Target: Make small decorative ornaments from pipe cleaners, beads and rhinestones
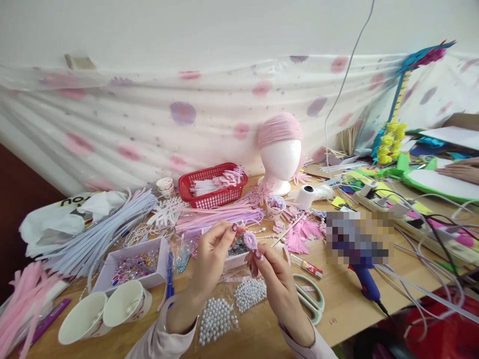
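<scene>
A small lilac pipe-cleaner loop (pixel 250 240) is held up above the table in front of me. My right hand (pixel 275 276) pinches its lower edge between thumb and fingertips. My left hand (pixel 213 254) is closed in a pinch just up and left of the loop; whatever lies between those fingertips is too small to make out. Behind the hands stands a pale box (pixel 234 262) with silvery bits, partly hidden. Below them lie bags of pearl beads (pixel 216 321) on the wooden table (pixel 258 339). Green-handled scissors (pixel 318 304) rest right of my right hand.
Paper cups (pixel 84 319) and a box of colourful gems (pixel 138 267) stand left. A red basket (pixel 213 187), pipe cleaners (pixel 101 234) and a foam head (pixel 280 154) are behind. On the right are a blue-handled tool (pixel 368 284), cables, and another person's hand (pixel 462 170).
</scene>
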{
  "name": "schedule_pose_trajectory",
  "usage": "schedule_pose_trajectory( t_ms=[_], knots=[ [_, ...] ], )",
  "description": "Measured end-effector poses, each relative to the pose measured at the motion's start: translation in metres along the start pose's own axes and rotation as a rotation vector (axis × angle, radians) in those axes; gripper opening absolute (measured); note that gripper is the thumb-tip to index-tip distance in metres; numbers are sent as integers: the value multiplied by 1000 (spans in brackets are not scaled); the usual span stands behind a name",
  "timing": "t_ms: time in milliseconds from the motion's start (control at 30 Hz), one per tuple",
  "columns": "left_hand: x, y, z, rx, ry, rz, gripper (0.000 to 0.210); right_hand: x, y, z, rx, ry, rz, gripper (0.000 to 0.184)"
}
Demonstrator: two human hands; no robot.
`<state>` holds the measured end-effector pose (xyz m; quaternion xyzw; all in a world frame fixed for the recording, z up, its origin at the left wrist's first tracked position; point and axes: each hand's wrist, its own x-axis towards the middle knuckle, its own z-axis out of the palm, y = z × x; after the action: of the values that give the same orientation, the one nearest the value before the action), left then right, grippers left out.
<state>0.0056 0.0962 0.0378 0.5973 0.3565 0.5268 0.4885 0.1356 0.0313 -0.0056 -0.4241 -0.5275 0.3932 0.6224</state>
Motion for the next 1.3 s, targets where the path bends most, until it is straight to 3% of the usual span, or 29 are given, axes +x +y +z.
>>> schedule_pose_trajectory(
  t_ms=[233, 400, 467, 533, 600, 700, 833, 1033, 1200, 1300],
  knots=[
    [1, -4, -5, -80, 57, 77, 14, 1, -1, 1, -24, 23, -13, 30],
    [1, -4, -4, -81, 154, 84, 48, 1, 0, 1, -34, 10, 1, 30],
    [1, 0, -3, -49, 105, 42, 46, 0, 1, 2, -40, -2, 11, 30],
    [0, 6, -3, 23, -46, -48, 24, 0, 2, 3, -61, -21, 19, 29],
    [-1, 9, -4, 131, -190, -110, 23, -2, 2, 2, -103, -50, 29, 29],
    [-3, 4, -7, 278, -258, -55, 13, -5, 1, -2, -143, -79, 64, 23],
    [-7, -14, -7, 313, -367, -95, 19, -13, 4, -12, -163, -61, 119, 22],
    [-32, -36, 4, 466, -355, -22, 15, -24, 14, -33, -155, -89, 161, 20],
    [-56, -42, 18, 530, -226, 18, 25, -26, 17, -48, -19, -170, 248, 20],
    [-65, -43, 24, 590, -276, 35, 33, -24, 22, -57, 109, -265, 353, 23]
  ],
)
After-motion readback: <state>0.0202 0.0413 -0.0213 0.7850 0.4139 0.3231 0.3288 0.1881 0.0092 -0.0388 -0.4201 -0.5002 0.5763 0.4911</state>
